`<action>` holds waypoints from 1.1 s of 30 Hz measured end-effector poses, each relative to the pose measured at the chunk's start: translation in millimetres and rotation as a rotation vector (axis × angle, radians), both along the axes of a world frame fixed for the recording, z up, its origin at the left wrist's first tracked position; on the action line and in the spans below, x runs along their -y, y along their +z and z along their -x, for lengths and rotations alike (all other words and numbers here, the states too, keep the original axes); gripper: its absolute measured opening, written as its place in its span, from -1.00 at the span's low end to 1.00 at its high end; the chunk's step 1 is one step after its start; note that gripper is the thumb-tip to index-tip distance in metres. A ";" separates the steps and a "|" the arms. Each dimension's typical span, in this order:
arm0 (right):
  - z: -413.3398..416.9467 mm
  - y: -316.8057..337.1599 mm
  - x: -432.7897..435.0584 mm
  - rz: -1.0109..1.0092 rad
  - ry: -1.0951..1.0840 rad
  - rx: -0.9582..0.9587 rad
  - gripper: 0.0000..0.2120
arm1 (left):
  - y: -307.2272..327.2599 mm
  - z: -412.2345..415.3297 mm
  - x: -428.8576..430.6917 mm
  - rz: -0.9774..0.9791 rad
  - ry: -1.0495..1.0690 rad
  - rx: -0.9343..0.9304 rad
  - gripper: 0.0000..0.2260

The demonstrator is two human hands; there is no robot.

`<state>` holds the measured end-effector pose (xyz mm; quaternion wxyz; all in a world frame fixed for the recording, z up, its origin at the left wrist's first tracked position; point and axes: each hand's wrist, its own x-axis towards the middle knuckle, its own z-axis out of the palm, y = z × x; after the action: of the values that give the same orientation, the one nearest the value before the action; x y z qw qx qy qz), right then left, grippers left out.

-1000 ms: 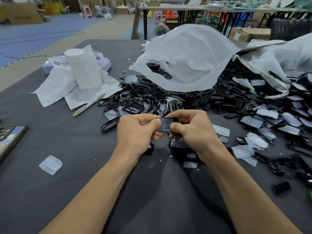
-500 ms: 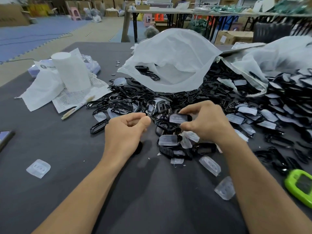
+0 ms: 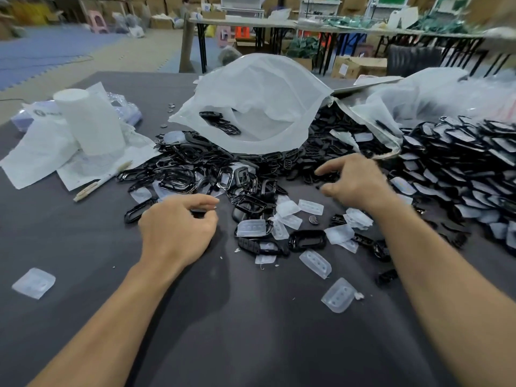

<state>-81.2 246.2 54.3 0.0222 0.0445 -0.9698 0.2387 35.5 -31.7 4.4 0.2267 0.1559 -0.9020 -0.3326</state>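
Note:
A heap of black plastic frames (image 3: 178, 177) lies in the middle of the dark table (image 3: 251, 317). Translucent rubber pads (image 3: 251, 228) are scattered in front of it. My left hand (image 3: 178, 227) hovers low at the heap's near edge, fingers loosely curled, thumb and forefinger close together with nothing visibly between them. My right hand (image 3: 354, 182) is raised over the heap's right side, fingers spread and empty. To the right lies a large pile of black pieces with pads fitted (image 3: 460, 169).
An open white bag (image 3: 259, 107) holding a few frames stands behind the heap. A white roll (image 3: 89, 121) on papers and a pen (image 3: 103, 181) lie at the left. A lone pad (image 3: 34, 283) sits near the left edge, and a small round disc (image 3: 314, 219) among the pads.
My hands have parted. The right hand has let go of the black piece with its pad and moved right, fingers spreading. The left hand has stayed near the heap's front edge.

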 end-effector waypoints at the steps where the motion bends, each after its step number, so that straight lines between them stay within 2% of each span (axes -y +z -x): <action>1: -2.0 -4.4 15.3 0.034 0.044 0.008 -0.67 | -0.9 -1.0 0.8 0.019 -0.012 0.023 -0.73; 4: -3.3 -18.6 55.2 0.113 0.129 0.031 -0.61 | -4.5 -1.9 5.9 0.010 -0.111 0.082 -0.77; 8: -0.6 -35.4 85.3 0.087 0.161 0.070 -0.52 | -12.3 -2.4 7.3 -0.067 -0.233 0.119 -0.64; 12: -3.7 -42.9 92.1 0.134 0.115 -0.034 -0.79 | -16.0 -0.5 4.6 -0.015 -0.252 0.104 -0.70; 14: -8.1 -48.6 93.3 0.162 0.089 -0.124 -0.87 | -16.2 -0.7 2.2 0.026 -0.251 0.089 -0.71; 16: -12.9 -53.4 94.0 0.265 0.029 -0.277 -0.85 | -16.2 -1.2 1.8 0.042 -0.255 0.077 -0.71; 18: -19.6 -52.9 95.7 0.450 -0.016 -0.406 -0.85 | -15.1 -1.7 3.9 -0.003 -0.248 0.055 -0.68; 20: -26.5 -51.0 98.6 0.631 -0.039 -0.458 -0.88 | -13.9 -1.3 6.3 -0.078 -0.217 0.012 -0.64; 24: -48.3 -52.8 110.9 0.794 0.058 -0.314 -0.91 | -13.0 -0.2 8.3 -0.170 -0.076 -0.047 -0.52; 29: -63.2 -51.5 125.8 0.776 0.165 -0.172 -0.85 | -10.1 -11.4 7.9 -0.240 -0.045 -0.124 -0.45; 31: -66.1 -50.8 128.7 0.755 0.173 -0.144 -0.84 | -7.7 -15.6 12.9 -0.225 -0.020 -0.049 -0.45; 33: -69.6 -50.9 131.5 0.709 0.197 -0.111 -0.83 | -7.5 -20.6 18.5 -0.075 -0.074 0.078 -0.45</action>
<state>-11.6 114.8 3.4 0.0659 0.1402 -0.8153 0.5579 56.1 -50.2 -3.1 0.1728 0.1436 -0.9023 -0.3680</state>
